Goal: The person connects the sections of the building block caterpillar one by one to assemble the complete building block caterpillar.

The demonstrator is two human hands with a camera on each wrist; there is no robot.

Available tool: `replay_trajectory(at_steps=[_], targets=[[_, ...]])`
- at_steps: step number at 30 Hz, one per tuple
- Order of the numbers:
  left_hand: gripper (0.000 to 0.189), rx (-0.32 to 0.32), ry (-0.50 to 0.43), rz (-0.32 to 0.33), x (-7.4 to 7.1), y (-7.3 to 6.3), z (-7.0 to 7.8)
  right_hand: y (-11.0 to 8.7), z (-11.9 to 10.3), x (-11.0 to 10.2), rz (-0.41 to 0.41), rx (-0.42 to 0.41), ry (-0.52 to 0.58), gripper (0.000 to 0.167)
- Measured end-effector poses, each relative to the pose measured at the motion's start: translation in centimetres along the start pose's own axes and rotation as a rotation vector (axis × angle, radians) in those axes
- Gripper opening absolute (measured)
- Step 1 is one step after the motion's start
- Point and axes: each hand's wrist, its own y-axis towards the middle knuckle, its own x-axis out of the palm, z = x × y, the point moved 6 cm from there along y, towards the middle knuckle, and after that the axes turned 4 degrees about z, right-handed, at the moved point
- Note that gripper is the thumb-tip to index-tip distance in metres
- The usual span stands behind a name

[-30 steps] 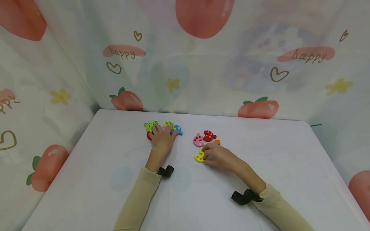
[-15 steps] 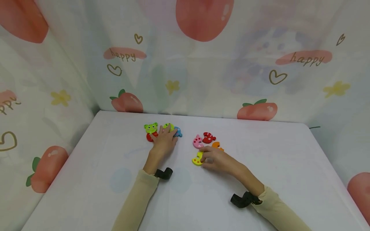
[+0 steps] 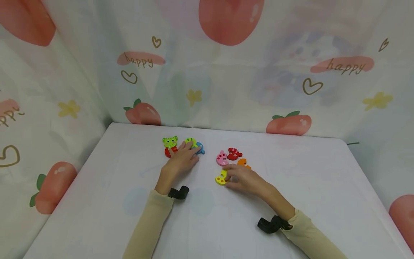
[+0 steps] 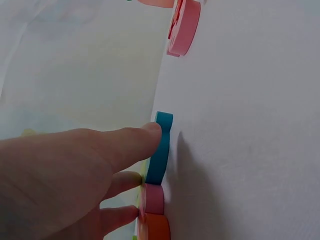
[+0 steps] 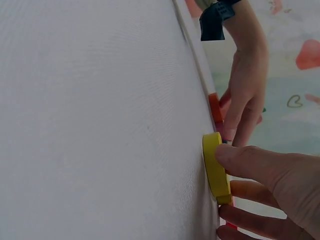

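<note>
My left hand [image 3: 181, 160] reaches over a joined row of toy caterpillar pieces. Its thumb touches the edge of the blue piece [image 4: 161, 155], and the fingertips lie by the pink piece [image 4: 154, 200] and orange piece [image 4: 159, 227]. A green smiling head piece [image 3: 169, 142] and a red piece [image 3: 168, 153] show at the row's left, a green striped piece [image 3: 190, 141] behind the fingers. My right hand [image 3: 244, 178] pinches a yellow spotted piece [image 3: 220, 180] close to the table, thumb on its near edge in the right wrist view; its right end is hidden by the fingers.
Just beyond my right hand lie a pink spotted piece [image 3: 221, 158], a red striped piece [image 3: 233, 154] and an orange piece [image 3: 242, 162]. A white cloth covers the table [image 3: 97, 216]; a printed curtain [image 3: 226, 79] hangs behind it.
My left fingers have drawn back from the green head piece, so more of it and the red piece shows. My right hand moved the yellow piece slightly toward me and left, then stayed.
</note>
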Motion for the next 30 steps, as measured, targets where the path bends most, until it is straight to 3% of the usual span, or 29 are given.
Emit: replay_trajectory(at_steps=[11,22,30], targets=[[0.047,0.077,0.018,-0.007,-0.5,-0.6,-0.5,0.1,-0.4,0.3,0.052,-0.019,-0.039,0.01],[0.049,0.096,0.057,0.011,0.3,-0.6,-0.8,0.0,-0.9,0.6,0.078,-0.03,-0.111,0.014],[0.05,0.099,0.058,0.029,0.1,-0.7,-0.7,0.0,-1.0,0.6,0.111,-0.025,-0.095,0.016]])
